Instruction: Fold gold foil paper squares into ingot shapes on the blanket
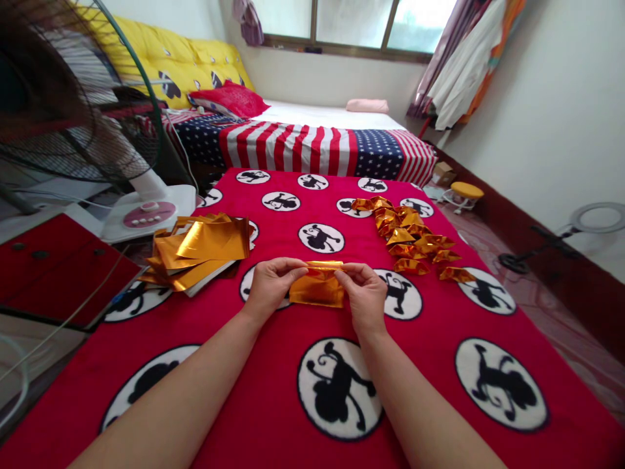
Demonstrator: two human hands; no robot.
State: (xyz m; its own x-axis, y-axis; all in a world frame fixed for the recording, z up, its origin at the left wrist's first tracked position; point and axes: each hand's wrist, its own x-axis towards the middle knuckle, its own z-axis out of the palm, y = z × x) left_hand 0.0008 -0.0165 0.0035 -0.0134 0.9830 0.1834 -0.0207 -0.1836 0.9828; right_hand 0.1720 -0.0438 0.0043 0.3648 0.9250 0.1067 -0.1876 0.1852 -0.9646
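Observation:
A sheet of shiny gold foil paper [317, 290] is stretched between my hands, low over the red cloth with monkey prints [273, 241]. Its far edge looks folded over. My left hand [273, 283] pinches the sheet at its left end, thumb and forefinger closed on it. At the right end my right hand [364, 290] pinches the same edge. Left of my hands lies an untidy stack of flat gold foil sheets [215, 241]. Several folded gold foil pieces [403, 238], boat-like in shape, are grouped on the right side of the cloth.
A fan [141, 163] stands at the left, beside a red-fronted cabinet [58, 260]. Beyond the cloth is a bed with a flag-patterned cover [303, 146]. A yellow-topped stool [466, 190] and a ring light [598, 218] stand at the right, near the wall.

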